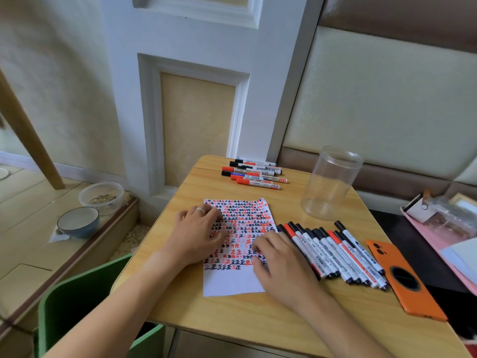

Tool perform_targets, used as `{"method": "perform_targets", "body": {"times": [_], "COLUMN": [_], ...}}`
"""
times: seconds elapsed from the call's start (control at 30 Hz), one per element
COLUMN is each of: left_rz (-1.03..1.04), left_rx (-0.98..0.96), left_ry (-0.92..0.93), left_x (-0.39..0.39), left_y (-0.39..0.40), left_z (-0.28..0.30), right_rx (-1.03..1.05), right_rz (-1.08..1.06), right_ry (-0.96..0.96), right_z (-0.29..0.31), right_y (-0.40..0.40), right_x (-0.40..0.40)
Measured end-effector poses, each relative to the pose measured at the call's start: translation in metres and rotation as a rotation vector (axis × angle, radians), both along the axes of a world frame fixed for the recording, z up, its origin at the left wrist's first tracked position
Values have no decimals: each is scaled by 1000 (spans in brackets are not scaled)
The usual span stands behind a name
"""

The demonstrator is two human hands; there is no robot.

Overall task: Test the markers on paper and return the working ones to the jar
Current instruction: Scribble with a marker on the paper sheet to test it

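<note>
Both hands, left hand (pixel 200 233) & right hand (pixel 277 264), are laid flat, fingers relaxed, on paper (pixel 233 279); jar (pixel 331 182) beyond right hand is unfilled, markers (pixel 333 251) untested.

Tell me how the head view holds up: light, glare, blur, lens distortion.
Head view: soft, even daylight with only faint shadows under both hands on the paper; the clear jar catches pale highlights but no harsh glare; wide-angle bending curves the white door frame and tilts the table edges; the near row of markers is sharp, their label print too small to read.

Bare table (pixel 289 200) between jar (pixel 330 182) and far markers (pixel 254 173)
</note>
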State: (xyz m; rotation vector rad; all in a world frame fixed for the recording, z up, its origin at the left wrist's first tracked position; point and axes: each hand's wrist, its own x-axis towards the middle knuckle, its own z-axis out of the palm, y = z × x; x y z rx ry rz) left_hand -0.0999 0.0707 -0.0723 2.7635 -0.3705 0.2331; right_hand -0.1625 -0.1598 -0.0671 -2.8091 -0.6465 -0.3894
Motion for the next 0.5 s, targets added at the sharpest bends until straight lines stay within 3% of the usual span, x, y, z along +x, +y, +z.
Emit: {"method": "perform_targets", "body": {"times": [0.2, 0.37, 0.5], "left_rz": [-9, -3, 3], "left_rx": [4, 14, 23], "left_ry": [77, 81, 87], "left_x": [27, 29, 29], "left_y": [12, 12, 11], "left_z": [0, -3, -1], "right_rx": [-54, 18, 73], "right_rz": [21, 35, -29], "right_ry": [105, 163, 106], "right_z": [14, 25, 33], "right_y": [0, 4, 18], "right_x": [6, 35, 84]}}
